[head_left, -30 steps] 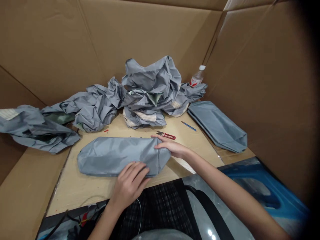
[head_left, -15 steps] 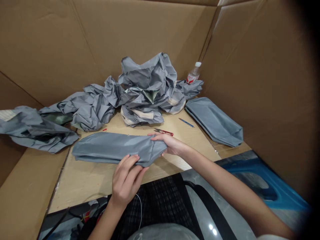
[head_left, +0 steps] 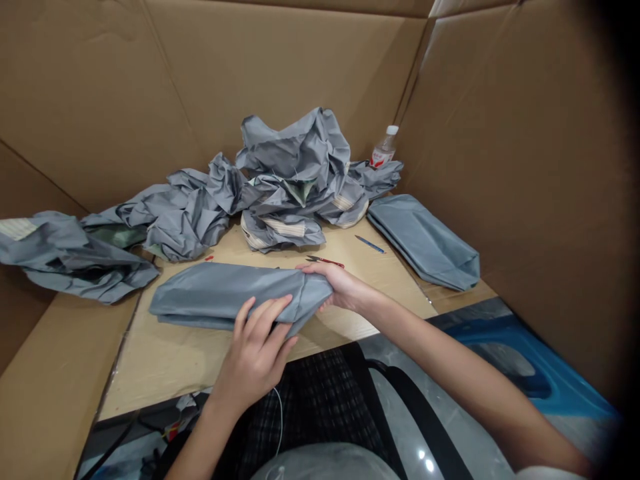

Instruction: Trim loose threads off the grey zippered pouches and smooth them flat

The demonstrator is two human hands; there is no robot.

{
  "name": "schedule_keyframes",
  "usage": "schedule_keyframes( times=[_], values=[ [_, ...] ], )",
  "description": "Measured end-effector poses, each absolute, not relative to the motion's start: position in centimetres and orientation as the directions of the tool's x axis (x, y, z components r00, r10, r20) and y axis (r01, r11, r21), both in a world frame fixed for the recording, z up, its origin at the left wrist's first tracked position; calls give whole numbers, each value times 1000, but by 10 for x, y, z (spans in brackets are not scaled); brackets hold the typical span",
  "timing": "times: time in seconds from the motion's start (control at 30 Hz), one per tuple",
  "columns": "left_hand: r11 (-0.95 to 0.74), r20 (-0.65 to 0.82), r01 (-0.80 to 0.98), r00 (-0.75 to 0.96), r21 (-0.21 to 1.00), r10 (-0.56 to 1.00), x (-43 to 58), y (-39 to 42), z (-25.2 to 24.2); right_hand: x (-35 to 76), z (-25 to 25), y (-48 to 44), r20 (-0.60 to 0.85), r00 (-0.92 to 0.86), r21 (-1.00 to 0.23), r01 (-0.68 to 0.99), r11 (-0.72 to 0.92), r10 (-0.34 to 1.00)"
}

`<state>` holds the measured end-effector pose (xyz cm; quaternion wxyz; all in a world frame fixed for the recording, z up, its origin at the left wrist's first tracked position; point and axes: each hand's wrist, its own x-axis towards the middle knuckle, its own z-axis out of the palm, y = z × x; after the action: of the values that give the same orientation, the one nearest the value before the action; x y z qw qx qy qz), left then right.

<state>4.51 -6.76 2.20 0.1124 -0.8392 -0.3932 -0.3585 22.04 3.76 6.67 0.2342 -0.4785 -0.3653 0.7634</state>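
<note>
A folded piece of blue-grey fabric (head_left: 225, 290), long and flat, lies across the board in front of me. My right hand (head_left: 336, 285) grips its right end, thumb on top and the other fingers underneath, partly hidden. My left hand (head_left: 260, 347) is on the near edge close to that end. Several of its fingers lie over the top face, while its thumb and forefinger are at the lower edge. Just beyond the right hand are red-handled thread snips (head_left: 325, 261).
Crumpled grey fabric pieces (head_left: 295, 160) line the back and left. A second folded fabric piece (head_left: 425, 243) lies at right, near a blue pencil (head_left: 370, 244). A clear bottle (head_left: 384, 148) stands in the back corner. Cardboard walls (head_left: 300, 60) enclose the board (head_left: 165, 367).
My left hand's fingers have slid further up over the fabric's top face. The right end now shows a neater fold line; the right hand keeps its hold.
</note>
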Motion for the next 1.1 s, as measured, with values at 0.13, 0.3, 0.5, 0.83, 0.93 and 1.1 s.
schedule_keyframes(
  times=[0.13, 0.3, 0.5, 0.83, 0.93, 1.1],
  values=[
    [-700, 708, 711, 458, 71, 537, 40, -66, 23, 219, 65, 37, -563, -417, -782, -12, -623, 714],
    [-707, 823, 707, 380, 37, 423, 45, -60, 16, 212, 56, 34, -531, -373, -799, -77, -596, 761],
    [-702, 812, 702, 337, 121, 476, 49, -60, 21, 213, 54, 38, -495, -314, -814, -158, -559, 810],
    [-582, 758, 745, 162, 327, 632, 52, -68, 24, 217, 57, 43, -521, -311, -796, -157, -584, 795],
    [-524, 759, 793, 125, 310, 639, 55, -69, 23, 217, 57, 42, -521, -304, -794, -172, -583, 798],
    [-328, 808, 878, -104, 349, 580, 58, -74, 19, 214, 57, 36, -514, -262, -795, -213, -568, 817]
  ],
)
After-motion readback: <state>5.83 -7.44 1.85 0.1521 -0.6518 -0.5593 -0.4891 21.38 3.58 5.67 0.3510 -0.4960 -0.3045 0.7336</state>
